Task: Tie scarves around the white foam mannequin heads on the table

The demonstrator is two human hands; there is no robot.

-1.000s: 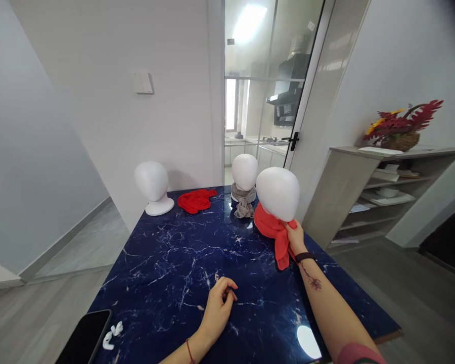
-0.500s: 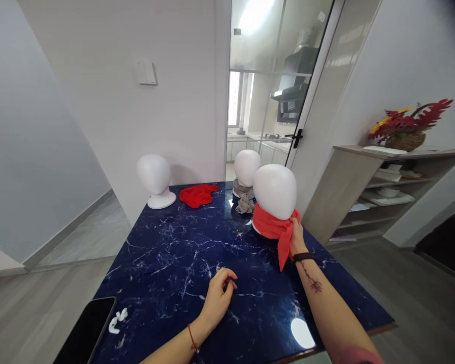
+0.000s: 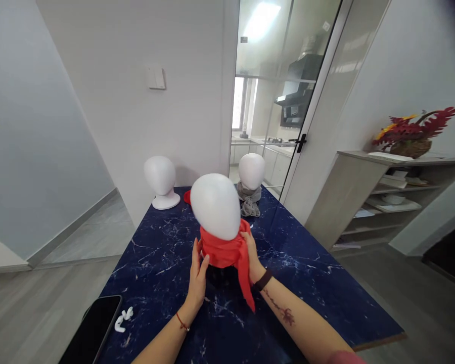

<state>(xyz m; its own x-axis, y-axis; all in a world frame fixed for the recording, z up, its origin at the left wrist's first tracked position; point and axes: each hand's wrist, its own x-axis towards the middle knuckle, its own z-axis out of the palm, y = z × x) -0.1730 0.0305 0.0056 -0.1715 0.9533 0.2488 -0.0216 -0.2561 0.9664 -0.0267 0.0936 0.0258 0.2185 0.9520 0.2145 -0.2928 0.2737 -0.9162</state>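
Observation:
A white foam mannequin head with a red scarf tied round its neck stands in the middle of the dark blue marbled table, right in front of me. My left hand presses flat against the scarf on its left side. My right hand grips the scarf on the right side, with one scarf end hanging down in front of my wrist.
Behind it stand a bare white head at the back left and another head with a grey scarf at the back. A loose red cloth peeks out behind. A black phone and white earphones lie front left. Shelves stand to the right.
The scarfed head has come from the table's right side to the centre in front of me. My left hand left the tabletop and now touches the scarf.

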